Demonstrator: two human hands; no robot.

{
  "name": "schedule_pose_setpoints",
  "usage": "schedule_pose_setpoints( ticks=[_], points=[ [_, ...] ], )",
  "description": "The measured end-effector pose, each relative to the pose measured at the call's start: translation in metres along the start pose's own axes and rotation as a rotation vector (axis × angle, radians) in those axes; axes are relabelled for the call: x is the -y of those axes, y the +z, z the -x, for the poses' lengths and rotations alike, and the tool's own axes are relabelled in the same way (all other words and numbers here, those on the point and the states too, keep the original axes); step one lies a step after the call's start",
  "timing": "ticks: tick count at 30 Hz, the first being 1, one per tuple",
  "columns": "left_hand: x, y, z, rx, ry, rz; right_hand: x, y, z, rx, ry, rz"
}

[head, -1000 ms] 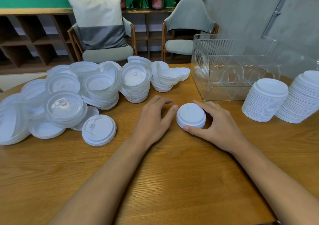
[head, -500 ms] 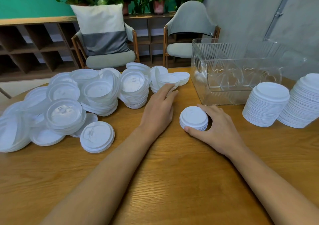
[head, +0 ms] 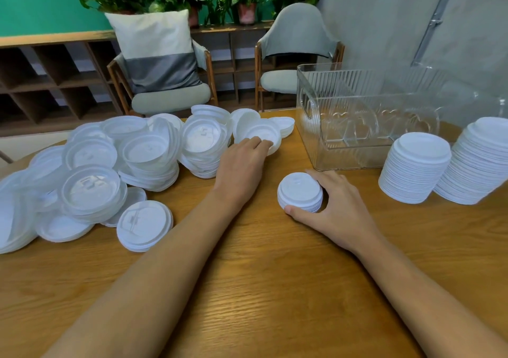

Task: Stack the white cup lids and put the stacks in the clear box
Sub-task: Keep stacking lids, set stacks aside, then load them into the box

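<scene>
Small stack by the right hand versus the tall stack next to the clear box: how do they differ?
The small stack is only a few lids high; the tall stack holds many more. The right hand grips the small stack; no hand touches the tall stack. Both are white, top side up, on the table, outside the clear box.

On my feed: matt white plastic lids (head: 90,190), a satin-sheened, grained wooden table (head: 261,289), a glossy, ribbed clear plastic box (head: 354,148).
</scene>
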State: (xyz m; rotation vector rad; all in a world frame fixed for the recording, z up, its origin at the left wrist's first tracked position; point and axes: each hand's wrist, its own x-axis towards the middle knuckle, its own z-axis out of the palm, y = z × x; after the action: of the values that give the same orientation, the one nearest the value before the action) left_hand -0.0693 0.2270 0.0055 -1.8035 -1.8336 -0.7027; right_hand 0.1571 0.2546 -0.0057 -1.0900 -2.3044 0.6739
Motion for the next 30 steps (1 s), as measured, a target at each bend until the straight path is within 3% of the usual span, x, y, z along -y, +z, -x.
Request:
schedule_pose_setpoints(
  ticks=[7, 12, 17, 22, 25, 30],
  points=[
    [-0.005, -0.039, 0.059, -0.037, 0.028, 0.137, 0.005, -0.002, 0.005, 0.014, 0.002, -0.002],
    [-0.013, -0.059, 0.076, -0.065, -0.118, 0.332, 0.007, -0.003, 0.008, 0.068, -0.024, 0.009],
    [-0.021, -0.067, 0.070, -0.110, -0.472, 0.709, 0.009, -0.005, 0.009, 0.090, -0.092, 0.017],
    [-0.022, -0.070, 0.065, 0.055, -0.750, 1.163, 0.010, -0.005, 0.008, 0.109, -0.095, 0.016],
    [-0.027, -0.062, 0.067, 0.143, -0.714, 1.117, 0.010, -0.005, 0.008, 0.110, -0.100, -0.002],
    [-0.033, -0.059, 0.072, 0.194, -0.518, 0.742, 0.005, -0.002, 0.007, 0.102, -0.175, -0.014]
  ],
)
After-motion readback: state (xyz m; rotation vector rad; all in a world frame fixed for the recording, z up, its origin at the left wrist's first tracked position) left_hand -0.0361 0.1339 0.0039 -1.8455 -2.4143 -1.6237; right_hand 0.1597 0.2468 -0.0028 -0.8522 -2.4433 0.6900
